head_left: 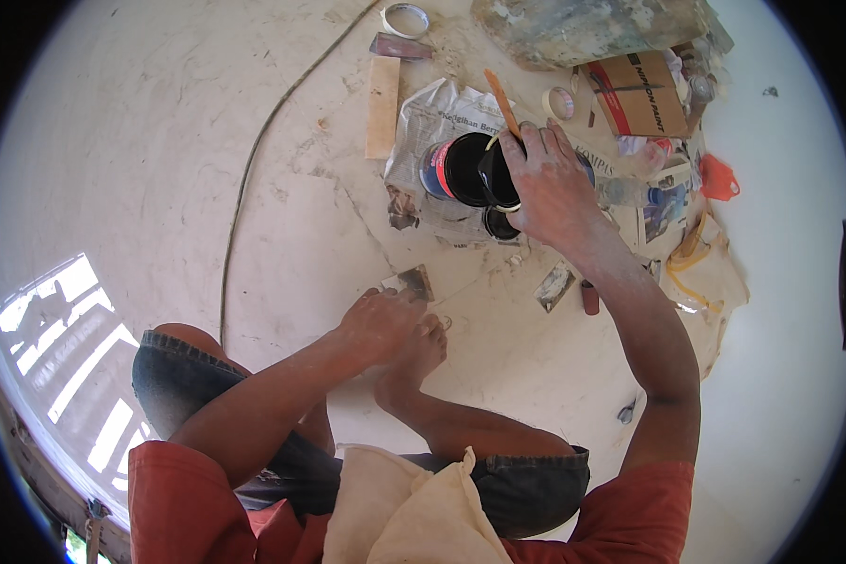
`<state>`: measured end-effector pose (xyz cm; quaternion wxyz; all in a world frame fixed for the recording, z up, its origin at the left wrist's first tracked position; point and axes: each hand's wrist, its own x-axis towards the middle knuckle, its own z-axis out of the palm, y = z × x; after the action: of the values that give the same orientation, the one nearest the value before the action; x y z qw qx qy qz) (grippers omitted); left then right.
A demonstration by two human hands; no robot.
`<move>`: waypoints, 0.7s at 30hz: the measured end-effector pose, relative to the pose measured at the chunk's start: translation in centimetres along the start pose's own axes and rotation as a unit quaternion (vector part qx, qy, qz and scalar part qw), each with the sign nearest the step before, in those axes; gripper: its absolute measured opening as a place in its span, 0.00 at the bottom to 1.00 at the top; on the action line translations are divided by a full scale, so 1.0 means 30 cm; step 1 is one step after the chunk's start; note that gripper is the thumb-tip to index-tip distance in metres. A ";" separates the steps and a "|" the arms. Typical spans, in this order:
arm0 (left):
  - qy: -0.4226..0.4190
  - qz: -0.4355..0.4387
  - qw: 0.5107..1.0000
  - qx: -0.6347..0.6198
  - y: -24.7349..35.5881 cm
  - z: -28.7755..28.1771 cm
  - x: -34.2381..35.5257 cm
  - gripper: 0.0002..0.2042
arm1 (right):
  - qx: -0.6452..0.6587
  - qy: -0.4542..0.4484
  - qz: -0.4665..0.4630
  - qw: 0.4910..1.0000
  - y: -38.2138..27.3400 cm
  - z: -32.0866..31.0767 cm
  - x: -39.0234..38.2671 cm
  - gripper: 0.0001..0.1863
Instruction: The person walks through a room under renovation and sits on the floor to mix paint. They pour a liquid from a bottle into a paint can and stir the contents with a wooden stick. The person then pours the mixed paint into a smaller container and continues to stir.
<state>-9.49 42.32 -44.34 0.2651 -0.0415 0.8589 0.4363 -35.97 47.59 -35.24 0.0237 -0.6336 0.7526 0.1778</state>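
Right hand [555, 188] outstretched; left hand [382, 324] near foot [427, 353].

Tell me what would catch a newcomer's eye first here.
First, the dark-mouthed tin on spread newspaper at upper centre, with the person's right hand gripping a black container just right of it. Next, the bright light patches shining on the glossy floor at far left. Then the vivid orange-red scrap at the upper right.
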 end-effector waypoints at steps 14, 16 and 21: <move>0.002 -0.006 1.000 -0.003 0.008 -0.008 -0.005 0.17 | 0.106 0.072 0.065 0.990 0.080 0.054 -0.153 0.52; 0.000 -0.009 1.000 -0.003 0.005 -0.009 -0.008 0.17 | 0.152 0.098 0.086 0.980 0.092 0.113 -0.199 0.53; -0.007 -0.011 1.000 0.007 -0.005 0.008 0.006 0.18 | 0.304 0.192 0.167 0.918 0.091 0.284 -0.281 0.55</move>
<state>-9.50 42.43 -44.64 0.2761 -0.0461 0.8596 0.4275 -38.58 58.45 -40.38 0.0401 -0.4832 0.8553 -0.1827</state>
